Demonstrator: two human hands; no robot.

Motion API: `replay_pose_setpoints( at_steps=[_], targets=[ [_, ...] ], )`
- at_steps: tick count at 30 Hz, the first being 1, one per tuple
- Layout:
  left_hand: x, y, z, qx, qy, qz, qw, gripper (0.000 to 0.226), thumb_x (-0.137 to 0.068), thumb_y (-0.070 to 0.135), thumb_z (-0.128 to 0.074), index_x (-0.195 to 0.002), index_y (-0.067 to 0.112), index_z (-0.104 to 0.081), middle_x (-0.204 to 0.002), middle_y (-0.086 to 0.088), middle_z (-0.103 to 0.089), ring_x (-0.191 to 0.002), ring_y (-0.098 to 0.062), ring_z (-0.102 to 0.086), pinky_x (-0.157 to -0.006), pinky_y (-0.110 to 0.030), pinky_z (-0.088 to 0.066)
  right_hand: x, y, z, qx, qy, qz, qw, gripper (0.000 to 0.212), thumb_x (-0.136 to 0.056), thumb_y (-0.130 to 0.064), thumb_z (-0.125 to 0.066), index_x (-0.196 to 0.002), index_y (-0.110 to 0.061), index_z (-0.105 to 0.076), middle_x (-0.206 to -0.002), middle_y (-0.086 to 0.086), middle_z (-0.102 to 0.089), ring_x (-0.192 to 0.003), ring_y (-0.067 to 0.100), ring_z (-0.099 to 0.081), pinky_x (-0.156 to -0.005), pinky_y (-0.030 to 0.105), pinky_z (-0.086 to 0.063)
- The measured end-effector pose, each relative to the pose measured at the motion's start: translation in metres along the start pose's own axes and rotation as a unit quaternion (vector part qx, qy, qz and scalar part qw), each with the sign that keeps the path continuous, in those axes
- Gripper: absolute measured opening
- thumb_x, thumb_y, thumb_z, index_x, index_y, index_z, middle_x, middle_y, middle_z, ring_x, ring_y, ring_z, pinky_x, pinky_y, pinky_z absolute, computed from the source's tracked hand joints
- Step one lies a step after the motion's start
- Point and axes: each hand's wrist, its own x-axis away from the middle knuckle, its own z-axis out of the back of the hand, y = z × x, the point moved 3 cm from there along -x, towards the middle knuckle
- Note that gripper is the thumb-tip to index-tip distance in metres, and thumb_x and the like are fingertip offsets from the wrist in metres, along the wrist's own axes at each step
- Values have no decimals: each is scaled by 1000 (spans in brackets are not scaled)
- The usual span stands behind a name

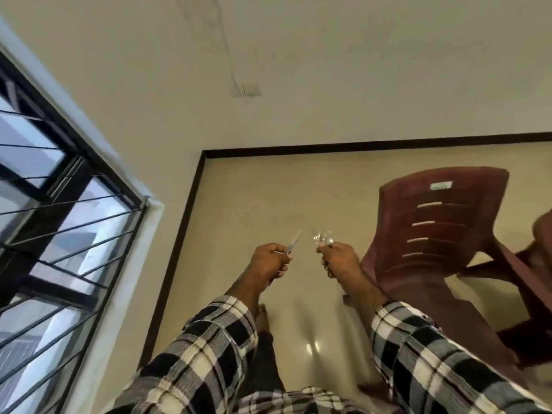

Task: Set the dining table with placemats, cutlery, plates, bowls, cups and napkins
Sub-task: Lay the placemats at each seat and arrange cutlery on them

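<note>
Mid-frame, I see my left hand (pixel 270 259) fisted round a knife (pixel 294 242), right hand (pixel 339 259) clutching cutlery (pixel 323 239), likely for carrying.

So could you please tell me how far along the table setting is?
Nothing set shows here; no table is in view. In hand: the left hand grips a knife, the right hand grips blurred cutlery, near a maroon chair. All placing appears left.

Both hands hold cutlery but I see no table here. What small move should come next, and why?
Probably turn toward the table. The left hand grips a knife and the right hand grips blurred cutlery, yet only floor, wall and a chair show, so there is no place to lay them.
</note>
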Motion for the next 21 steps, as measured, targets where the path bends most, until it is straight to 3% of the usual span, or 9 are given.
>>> replay_pose_setpoints(
  at_steps=[11, 16, 21],
  targets=[
    [-252, 181, 38, -99, -67, 7, 993, 17, -88, -4, -72, -99, 9, -72, -69, 0, -72, -52, -13, -56, -49, -24, -44, -222, -117, -50, -71, 109, -66, 989, 19, -97, -16, -65, -86, -5, -75, -60, 6, -60, -46, 17, -46, -47, 26, -35],
    [-346, 261, -7, -126, -110, -6, 986, 15, -88, -3, -74, -94, 10, -72, -71, -4, -69, -52, -12, -55, -49, -25, -44, -313, -156, -31, -93, 141, -97, 981, 16, -94, -9, -63, -88, 0, -75, -60, 7, -62, -47, 16, -48, -46, 26, -35],
    [-440, 325, -76, -168, -134, -17, 976, 16, -87, -4, -75, -89, 12, -71, -77, -8, -69, -53, -14, -55, -53, -26, -44, -417, -188, 12, -120, 164, -89, 975, 14, -92, -15, -71, -84, -4, -71, -63, 8, -58, -46, 16, -42, -46, 26, -31]
  ],
)
